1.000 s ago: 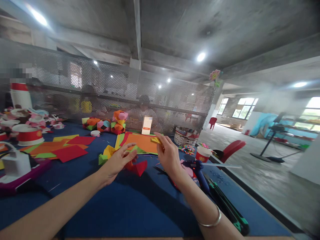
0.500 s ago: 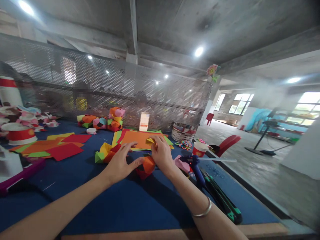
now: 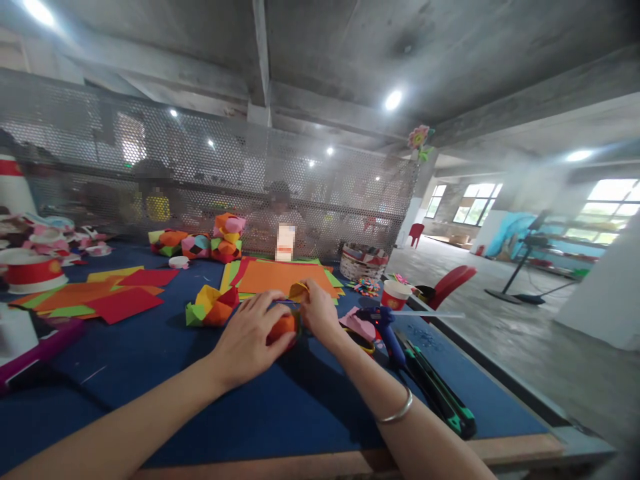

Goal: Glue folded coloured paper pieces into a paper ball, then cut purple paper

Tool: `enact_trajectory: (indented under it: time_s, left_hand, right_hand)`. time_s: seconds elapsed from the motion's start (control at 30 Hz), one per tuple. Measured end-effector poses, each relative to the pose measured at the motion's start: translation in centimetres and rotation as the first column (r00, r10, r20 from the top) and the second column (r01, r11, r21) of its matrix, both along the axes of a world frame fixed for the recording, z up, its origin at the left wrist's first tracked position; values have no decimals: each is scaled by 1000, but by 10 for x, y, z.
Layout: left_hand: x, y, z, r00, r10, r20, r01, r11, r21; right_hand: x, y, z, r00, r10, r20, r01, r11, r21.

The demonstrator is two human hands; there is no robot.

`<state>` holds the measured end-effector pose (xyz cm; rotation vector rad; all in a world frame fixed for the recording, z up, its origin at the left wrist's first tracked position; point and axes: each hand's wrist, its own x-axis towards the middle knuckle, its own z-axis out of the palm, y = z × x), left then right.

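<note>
Centrally in frame, left hand [image 3: 251, 341] half-curled, grasping orange folded paper [image 3: 284, 325], right hand [image 3: 319, 312] just beside it, nearly closed, pinching a small yellow paper piece [image 3: 298, 291].

Folded paper [image 3: 283, 326] before sheets [image 3: 280, 277], glue gun [image 3: 387, 328] right

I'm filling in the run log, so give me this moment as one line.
left hand: around orange folded-paper piece; right hand: pinching yellow curved paper; right of hands: blue pistol-shaped glue gun
</note>
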<state>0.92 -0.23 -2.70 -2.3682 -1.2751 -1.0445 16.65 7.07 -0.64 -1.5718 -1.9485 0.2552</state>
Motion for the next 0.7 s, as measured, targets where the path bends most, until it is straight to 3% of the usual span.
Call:
enact_trajectory:
  time_s: [0.17,0.33,0.53,0.7]
  left_hand:
    - [-13,3,1,985,94,143,-72,986,-152]
    - [-15,5,1,948,90,304,4,956,-294]
    - [-12,10,0,952,39,303,71,936,-345]
    - [-24,19,1,960,-16,281,141,892,-429]
  right_hand:
    - [1,1,2,1000,10,-12,-10,1000,-13]
    - [1,2,-1,999,33,2,-33,999,-11]
    - [1,3,-4,995,101,-2,-101,995,16]
    - [0,2,-2,995,101,6,-101,992,72]
